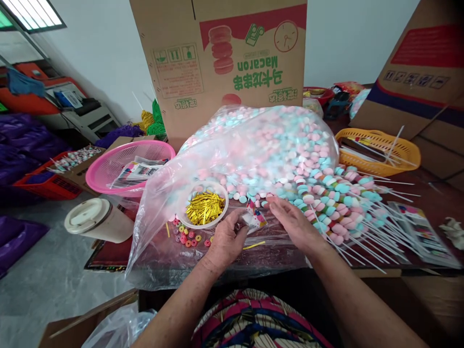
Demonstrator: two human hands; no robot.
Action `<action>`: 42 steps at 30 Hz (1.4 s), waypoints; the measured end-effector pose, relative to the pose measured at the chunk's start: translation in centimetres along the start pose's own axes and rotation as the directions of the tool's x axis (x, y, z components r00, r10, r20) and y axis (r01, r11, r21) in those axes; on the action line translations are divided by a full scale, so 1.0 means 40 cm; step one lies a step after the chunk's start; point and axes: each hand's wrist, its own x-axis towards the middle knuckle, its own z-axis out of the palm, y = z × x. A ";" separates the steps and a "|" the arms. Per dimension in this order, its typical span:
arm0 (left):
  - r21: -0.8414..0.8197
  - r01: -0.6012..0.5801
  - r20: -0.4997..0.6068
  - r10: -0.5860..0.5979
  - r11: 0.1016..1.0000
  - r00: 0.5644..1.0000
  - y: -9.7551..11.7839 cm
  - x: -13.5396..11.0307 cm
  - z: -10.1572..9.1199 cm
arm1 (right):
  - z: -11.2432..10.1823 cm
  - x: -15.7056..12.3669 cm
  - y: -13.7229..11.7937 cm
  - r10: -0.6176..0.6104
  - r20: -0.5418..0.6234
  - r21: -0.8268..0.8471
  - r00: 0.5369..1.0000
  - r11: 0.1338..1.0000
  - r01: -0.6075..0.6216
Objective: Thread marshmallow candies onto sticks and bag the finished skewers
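My left hand (229, 238) is at the table's front, its thumb and fingers closed on the edge of a small clear plastic bag (255, 218) printed with coloured shapes. To the right, my right hand (292, 221) has its fingers stretched out, with the tips near loose pink and blue marshmallows (242, 197). Beside my left hand stands a round white bowl (182, 220) of gold twist ties (205, 208). Small ring-shaped candies (188, 239) lie in front of the bowl. A single gold tie (254, 245) rests below the bag. Marshmallow skewers (337, 208) are piled right of my right hand.
A large clear bag of marshmallows (268, 140) spreads before a macaron carton (232, 58). On the left are a pink basket (97, 169) with flat printed bags and a lidded cup (116, 223). An orange basket (406, 150) and stacked printed bags (424, 232) lie right.
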 end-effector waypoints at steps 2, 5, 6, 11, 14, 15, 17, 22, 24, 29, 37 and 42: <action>-0.080 0.008 0.058 -0.003 0.997 0.998 0.026 0.002 -0.012 | -0.014 -0.010 -0.013 0.017 0.080 0.079 0.997 0.997 -0.023; -0.281 0.110 0.249 -0.038 0.953 0.968 0.062 0.002 -0.030 | -0.022 -0.017 -0.029 -0.073 0.082 0.070 0.994 0.995 0.068; -0.347 0.159 0.322 -0.042 0.924 0.946 0.072 0.003 -0.036 | -0.022 -0.019 -0.033 -0.085 0.113 0.086 0.990 0.993 0.075; -0.416 0.286 0.400 -0.109 0.863 0.910 0.096 0.006 -0.061 | -0.003 -0.043 -0.049 -0.099 0.221 -0.088 0.970 0.989 0.121; -0.309 0.302 0.343 -0.190 0.902 0.920 0.097 0.005 -0.067 | 0.004 -0.062 -0.054 -0.212 0.091 -0.266 0.973 0.936 0.229; -0.296 0.316 0.342 -0.208 0.901 0.916 0.097 0.004 -0.068 | 0.002 -0.066 -0.055 -0.222 0.080 -0.280 0.972 0.931 0.235; -0.282 0.331 0.366 -0.217 0.901 0.905 0.097 0.003 -0.070 | -0.004 -0.070 -0.057 -0.228 0.089 -0.258 0.970 0.935 0.243; -0.164 0.157 0.383 -0.084 0.974 0.920 0.099 0.002 -0.067 | -0.003 -0.066 -0.054 -0.230 0.140 -0.182 0.963 0.950 0.254; -0.089 0.079 0.279 -0.051 0.993 0.959 0.096 -0.004 -0.056 | 0.010 -0.066 -0.049 -0.229 0.046 -0.187 0.972 0.954 0.234; -0.016 -0.062 0.094 0.063 0.998 0.994 0.077 -0.024 -0.024 | -0.003 -0.066 -0.033 -0.151 -0.115 -0.173 0.982 0.976 0.130; -0.112 -0.303 -0.039 0.301 0.946 0.953 0.051 -0.017 -0.069 | -0.210 0.010 0.062 -0.004 -0.325 -0.830 0.946 0.481 -0.283; -0.104 -0.361 -0.016 0.362 0.927 0.932 0.056 -0.010 -0.111 | -0.253 0.027 0.089 0.074 -0.235 -0.842 0.969 0.483 -0.241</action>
